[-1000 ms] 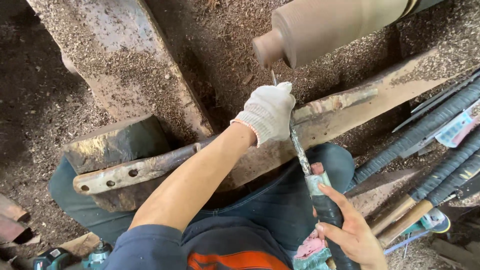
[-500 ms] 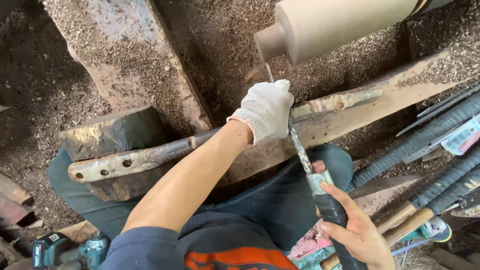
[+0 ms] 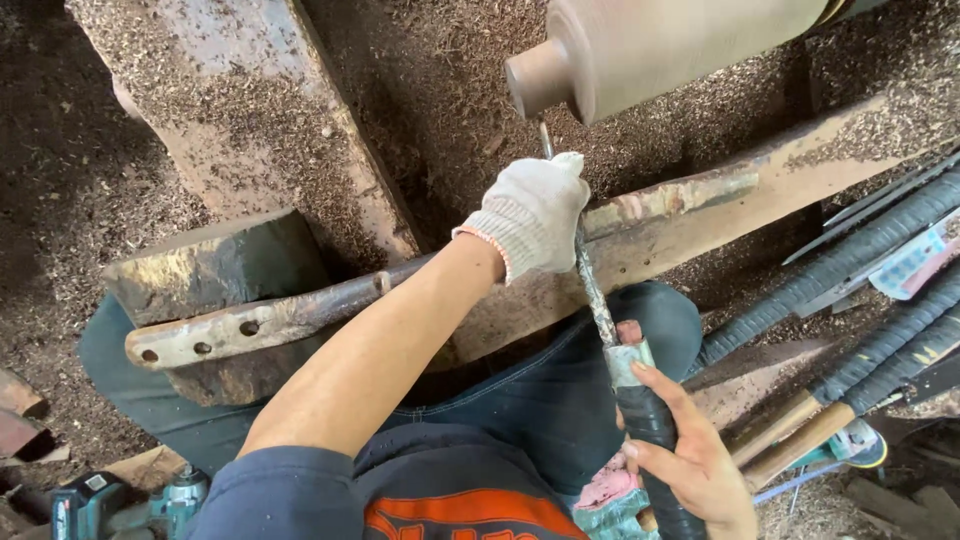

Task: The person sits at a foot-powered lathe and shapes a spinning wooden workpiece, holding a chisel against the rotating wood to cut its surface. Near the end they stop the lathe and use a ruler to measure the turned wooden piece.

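Observation:
My left hand (image 3: 535, 213), in a white knit glove, is closed over the metal shank of a long turning chisel (image 3: 592, 290) and presses it onto the rusty tool rest bar (image 3: 300, 315). My bare right hand (image 3: 690, 460) grips the chisel's black wrapped handle (image 3: 648, 425) low by my lap. The chisel's thin tip (image 3: 544, 137) points up at the narrow stub end of a pale wooden cylinder (image 3: 640, 50) mounted on the lathe.
Wood shavings cover the lathe bed (image 3: 240, 130) and the ground. Several other long black-handled tools (image 3: 860, 300) lie at the right. A teal power drill (image 3: 130, 500) sits at the lower left by my leg.
The view has shifted slightly. Both hands keep their hold on the chisel, and its tip stays at the stub end of the cylinder.

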